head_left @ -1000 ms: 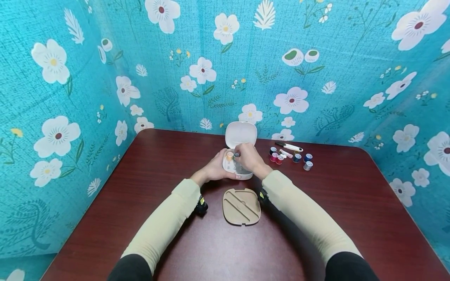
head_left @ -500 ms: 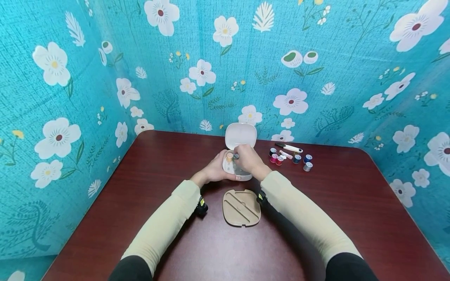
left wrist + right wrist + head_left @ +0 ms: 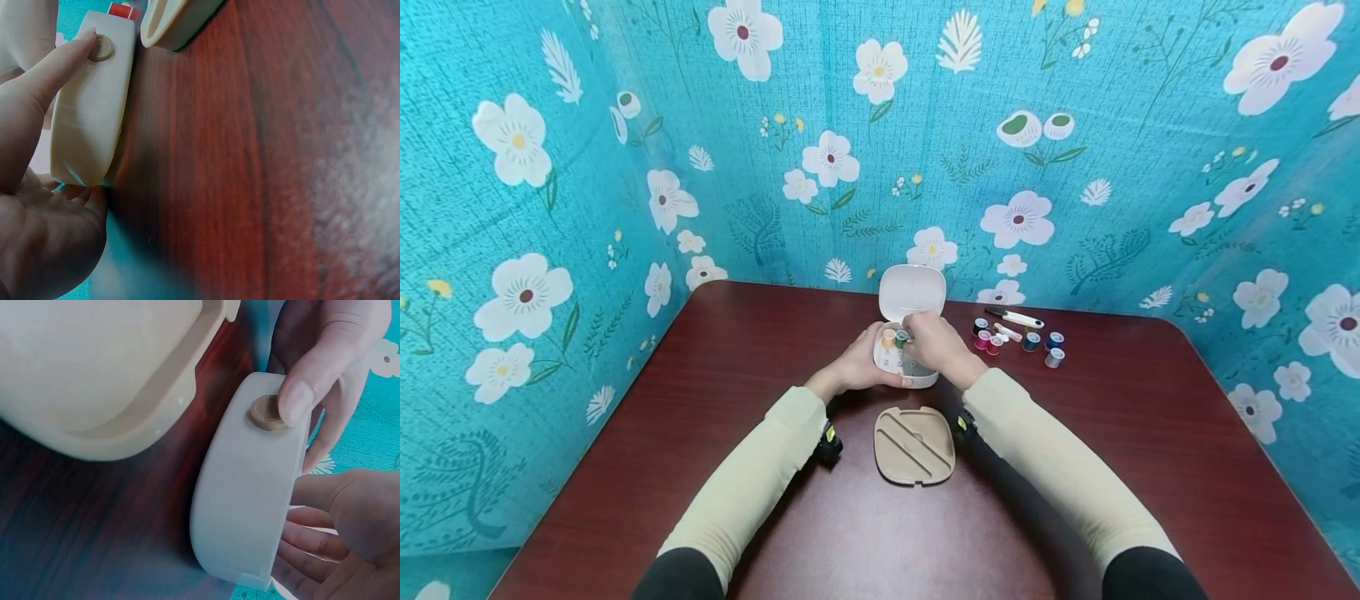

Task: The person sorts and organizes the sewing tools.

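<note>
1. Box (image 3: 904,367), white w/ hinged lid (image 3: 912,292) standing open, sits at table (image 3: 700,400) centre-back, just beyond the tan tray insert (image 3: 914,444).
2. L hand (image 3: 859,360) cups box's left side; in both wrist views its thumb tip presses the round tan button (image 3: 267,413) on the front wall, other fingers curled round the far side.
3. R hand (image 3: 931,337) is over the box interior, fingertips pinched on a small green spool (image 3: 901,337) right beside the orange spool (image 3: 889,337) already standing in the box.
4. Vs 1 s ago: R hand has crept slightly up/back; the spool at its tips, dark and barely seen then, now shows green and sits closer to the orange one. L hand hasn't shifted, box hasn't moved.
5. Tray insert is unchanged, same spot near the wrists.
6. Loose spools (image 3: 1022,340) (red, pink, blue, silver) plus a black-tipped white snipper (image 3: 1017,317) lie right of the box, apart from it, same layout as before.
7. Camera has tilted a touch, so the whole scene sits a bit lower; floral blue backdrop (image 3: 550,167) on all sides.
</note>
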The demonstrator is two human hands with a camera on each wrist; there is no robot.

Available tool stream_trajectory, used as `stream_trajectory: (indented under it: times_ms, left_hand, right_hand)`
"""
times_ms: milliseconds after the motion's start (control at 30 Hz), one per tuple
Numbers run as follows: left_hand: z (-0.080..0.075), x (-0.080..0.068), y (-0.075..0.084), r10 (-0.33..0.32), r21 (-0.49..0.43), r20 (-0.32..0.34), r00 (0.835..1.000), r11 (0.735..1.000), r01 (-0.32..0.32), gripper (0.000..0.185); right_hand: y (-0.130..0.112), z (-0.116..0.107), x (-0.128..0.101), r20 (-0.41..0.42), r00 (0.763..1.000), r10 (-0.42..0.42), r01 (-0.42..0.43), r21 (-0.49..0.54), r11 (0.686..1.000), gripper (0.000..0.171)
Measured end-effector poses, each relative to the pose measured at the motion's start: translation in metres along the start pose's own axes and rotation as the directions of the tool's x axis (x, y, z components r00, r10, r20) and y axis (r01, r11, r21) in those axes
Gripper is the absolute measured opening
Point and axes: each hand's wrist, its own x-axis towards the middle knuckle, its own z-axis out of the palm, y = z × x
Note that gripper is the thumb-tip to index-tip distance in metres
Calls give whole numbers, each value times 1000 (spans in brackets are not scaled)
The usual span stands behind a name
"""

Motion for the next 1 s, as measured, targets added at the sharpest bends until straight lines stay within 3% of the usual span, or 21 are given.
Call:
stream_trajectory:
  times_ms: [533,1000]
  left_hand:
    - [-1,-2,4,-20,7,11,1000,1000,20,104]
    - [1,0,1,3,-19,2,1000,1000,-3,104]
  right_hand:
    - [-4,-14,-19,14,1000,4,-3,-94,996,32]
    - [8,-18,-36,-56,998,-2,-1,-54,999,30]
